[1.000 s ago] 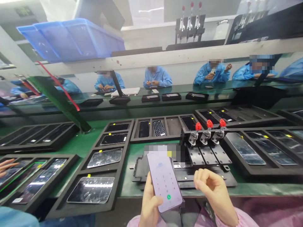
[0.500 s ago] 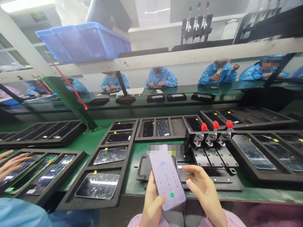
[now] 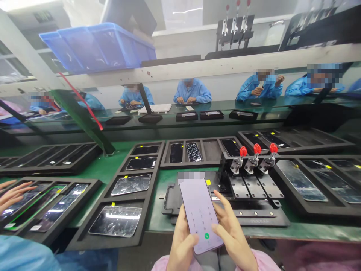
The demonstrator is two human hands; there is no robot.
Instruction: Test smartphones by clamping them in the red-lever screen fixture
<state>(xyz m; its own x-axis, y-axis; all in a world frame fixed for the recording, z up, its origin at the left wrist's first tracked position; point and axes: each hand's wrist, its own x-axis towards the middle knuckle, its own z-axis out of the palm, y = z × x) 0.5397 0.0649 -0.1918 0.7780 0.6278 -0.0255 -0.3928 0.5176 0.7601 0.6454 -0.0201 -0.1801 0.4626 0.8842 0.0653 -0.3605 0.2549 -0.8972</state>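
Moved in from over the black jig (image 3: 254, 213), the right hand (image 3: 229, 235), half open, touched the smartphone's (image 3: 200, 214) right edge; the left hand (image 3: 182, 242) gripped it from below.

Lilac phone (image 3: 197, 210) (green call icon (image 3: 207, 236))

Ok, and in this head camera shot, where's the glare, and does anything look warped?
In the head view, glare streaks across the glass phone panel; the white crossbeam slants and looks bowed, likely from wide-lens distortion; the handheld phone looks fairly sharp.
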